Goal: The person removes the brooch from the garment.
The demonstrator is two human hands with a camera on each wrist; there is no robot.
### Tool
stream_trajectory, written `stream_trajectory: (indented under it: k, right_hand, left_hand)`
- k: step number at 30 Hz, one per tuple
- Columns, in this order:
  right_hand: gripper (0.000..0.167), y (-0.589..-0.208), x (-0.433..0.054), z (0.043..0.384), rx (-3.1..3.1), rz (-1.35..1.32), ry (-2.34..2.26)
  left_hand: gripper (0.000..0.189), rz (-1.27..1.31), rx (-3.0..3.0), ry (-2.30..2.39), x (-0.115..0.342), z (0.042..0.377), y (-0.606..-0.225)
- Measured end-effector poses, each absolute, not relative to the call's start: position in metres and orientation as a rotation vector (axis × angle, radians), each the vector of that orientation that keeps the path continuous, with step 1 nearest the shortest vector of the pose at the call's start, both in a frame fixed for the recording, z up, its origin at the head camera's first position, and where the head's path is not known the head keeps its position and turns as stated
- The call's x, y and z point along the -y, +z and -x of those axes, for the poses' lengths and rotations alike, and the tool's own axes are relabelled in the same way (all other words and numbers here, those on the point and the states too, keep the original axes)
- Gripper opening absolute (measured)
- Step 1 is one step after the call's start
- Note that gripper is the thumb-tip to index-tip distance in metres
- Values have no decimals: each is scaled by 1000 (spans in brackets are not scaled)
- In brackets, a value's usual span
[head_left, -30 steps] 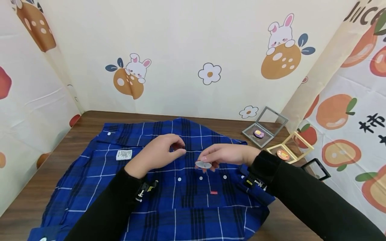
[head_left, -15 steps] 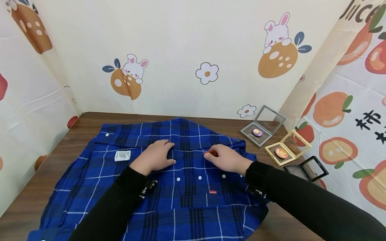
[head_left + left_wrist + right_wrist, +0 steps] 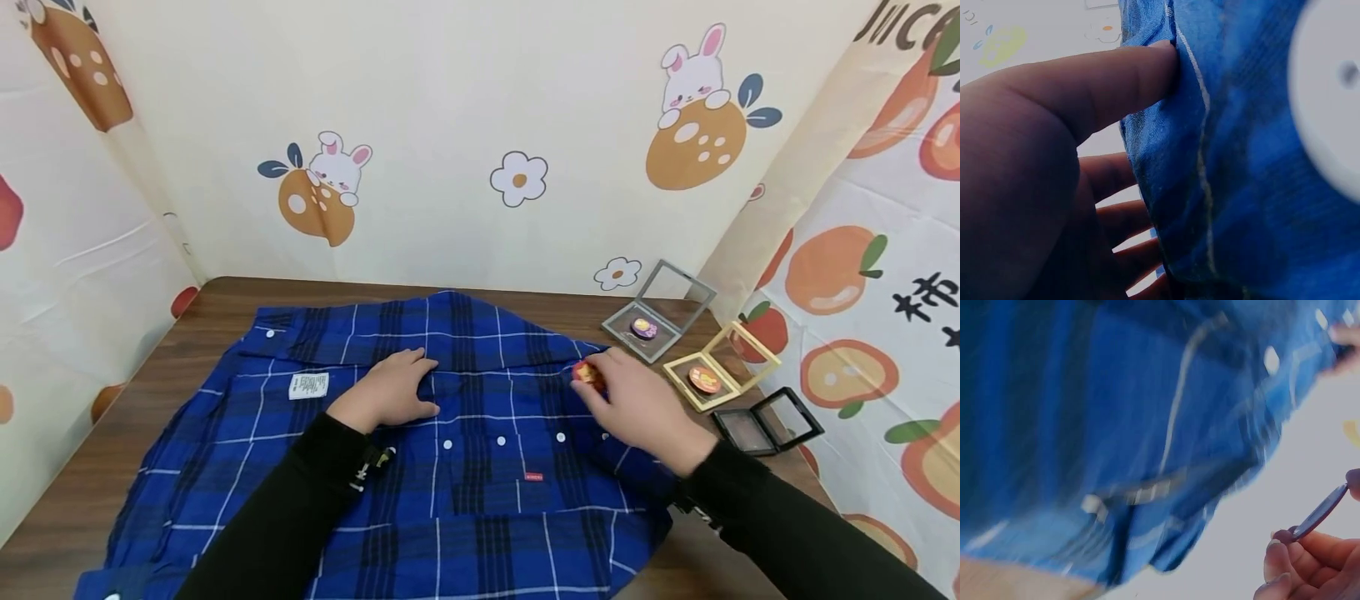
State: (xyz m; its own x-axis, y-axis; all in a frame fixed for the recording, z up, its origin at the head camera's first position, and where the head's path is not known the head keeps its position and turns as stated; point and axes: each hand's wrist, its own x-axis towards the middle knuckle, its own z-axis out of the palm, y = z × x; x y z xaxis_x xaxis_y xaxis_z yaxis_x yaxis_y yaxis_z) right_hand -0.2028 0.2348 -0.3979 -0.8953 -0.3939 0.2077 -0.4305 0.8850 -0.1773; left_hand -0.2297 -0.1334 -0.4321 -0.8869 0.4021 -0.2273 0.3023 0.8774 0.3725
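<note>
A blue plaid shirt (image 3: 420, 467) lies spread on the brown table (image 3: 187, 350). My left hand (image 3: 393, 392) rests on the shirt near its collar, and in the left wrist view its thumb (image 3: 1116, 81) and fingers pinch a fold of the blue cloth (image 3: 1222, 156). My right hand (image 3: 637, 404) hovers over the shirt's right edge and pinches a small round red and orange badge (image 3: 588, 372); in the right wrist view the badge (image 3: 1319, 514) shows edge-on between the fingertips (image 3: 1282, 540).
Three small open display cases stand at the table's right: a grey one (image 3: 660, 312) with a purple badge, a cream one (image 3: 723, 367) with an orange badge, a black one (image 3: 765, 425). Patterned cloth walls close in the back and sides.
My right hand has lifted off the shirt's middle and moved right toward the cases, carrying the badge. The left hand has settled flat onto the shirt and stayed there.
</note>
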Motion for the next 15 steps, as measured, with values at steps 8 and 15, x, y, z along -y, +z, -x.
stream_trajectory:
  k: [8,15]
  right_hand:
    - [51,-371,-299,189,2917,-314,444]
    - [49,-359,-345,177,2872,-160,351]
  left_hand:
    - [79,-505,-2694,489,135,232,-435]
    - [79,-503,-2668,513,137,233,-434]
